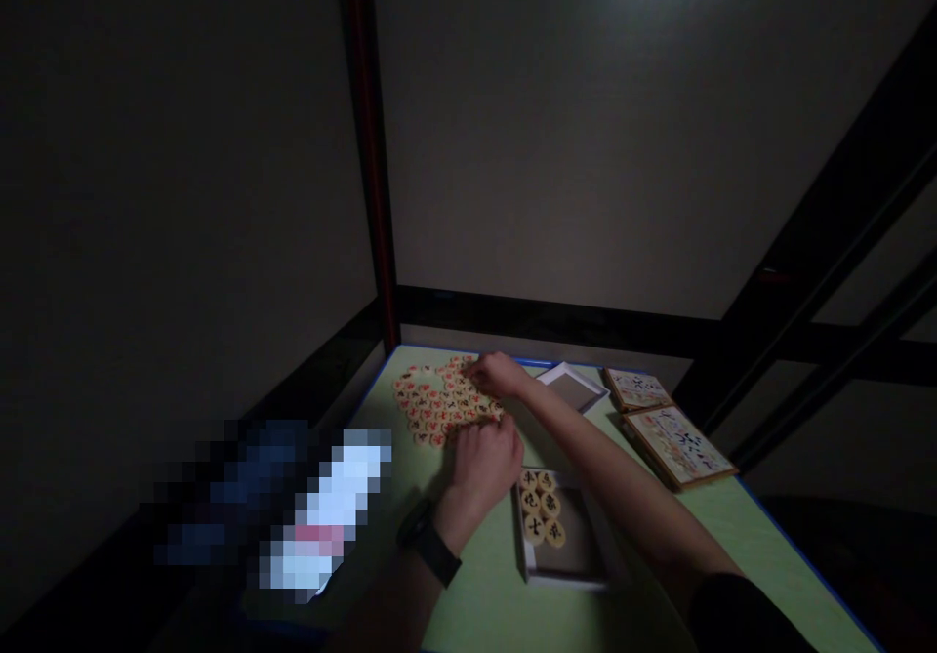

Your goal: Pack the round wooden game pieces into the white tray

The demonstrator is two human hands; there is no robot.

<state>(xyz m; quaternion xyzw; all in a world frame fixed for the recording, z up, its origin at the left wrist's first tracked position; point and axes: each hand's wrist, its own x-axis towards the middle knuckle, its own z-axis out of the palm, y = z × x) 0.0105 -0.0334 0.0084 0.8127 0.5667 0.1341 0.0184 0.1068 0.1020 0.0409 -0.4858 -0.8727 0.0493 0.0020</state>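
Observation:
Many round wooden xiangqi pieces (431, 404) with red and black characters lie spread over the far left part of the table. My right hand (498, 375) reaches over their far right edge, its fingers curled down at the pieces. Closer to me, my left hand (485, 463), with a dark watch on the wrist, has its fingers bent and together at the near right edge of the pieces. What either hand has under its fingertips is hidden. Beside my left hand sits an open white box tray (573, 536), holding several larger pieces with black characters (542, 507) along its left side.
Another shallow white tray (575, 387) lies at the back, behind my right forearm. Two flat decorated boxes (677, 445) rest near the table's right edge. A blurred-out bright rectangle (329, 511) is at the left edge. Walls (549, 145) rise behind the green table (776, 555).

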